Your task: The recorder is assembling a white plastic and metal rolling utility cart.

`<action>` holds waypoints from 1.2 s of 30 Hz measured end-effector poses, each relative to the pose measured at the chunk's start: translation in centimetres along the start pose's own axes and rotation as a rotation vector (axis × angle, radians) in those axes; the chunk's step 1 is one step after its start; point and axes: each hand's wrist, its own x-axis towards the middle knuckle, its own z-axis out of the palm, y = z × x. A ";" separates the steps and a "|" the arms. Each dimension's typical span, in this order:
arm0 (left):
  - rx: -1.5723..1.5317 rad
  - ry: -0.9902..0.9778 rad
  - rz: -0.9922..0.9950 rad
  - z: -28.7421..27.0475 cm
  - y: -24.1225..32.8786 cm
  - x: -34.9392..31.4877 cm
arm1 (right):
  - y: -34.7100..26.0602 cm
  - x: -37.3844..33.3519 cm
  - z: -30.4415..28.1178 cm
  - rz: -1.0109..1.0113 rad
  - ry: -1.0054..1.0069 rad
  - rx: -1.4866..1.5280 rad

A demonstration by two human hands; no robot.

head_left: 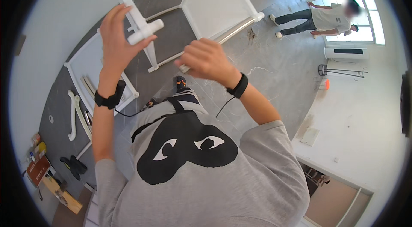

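Note:
My left hand (115, 40) is raised and closed around a white plastic frame piece (136, 18), a long bar with a short round crosspiece at its near end. To its right, my right hand (208, 60) is curled in a fist. A small pale bit shows at the fist's lower left, but what it is stays hidden. Just beyond the fist lies a metal tube (234, 31), running along the near edge of a white panel (216, 2) to a white end fitting. A thinner metal rod (168, 59) reaches from the white upright by my left hand toward the fist.
At left on the grey floor lies a white-framed panel (79, 64) with metal tubes, beside curved white bars (72, 115). Dark shoes (74, 166) and a wooden box (64, 195) are at lower left. Another person (317, 19) stands at far right near the windows.

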 end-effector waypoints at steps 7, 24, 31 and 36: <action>-0.152 0.092 -0.218 0.8 6.2 -3.3 | 3.8 1.9 -3.0 0.155 0.188 0.146; 0.484 -0.427 -0.320 11.0 13.0 4.1 | 21.7 -4.3 -4.7 0.845 -0.019 0.174; 0.520 -0.592 -0.589 10.6 13.4 5.0 | 22.3 -4.3 -5.2 0.806 -0.021 0.248; 0.402 -0.644 -0.694 10.6 13.4 6.1 | 23.4 -3.9 -5.4 0.784 -0.037 0.281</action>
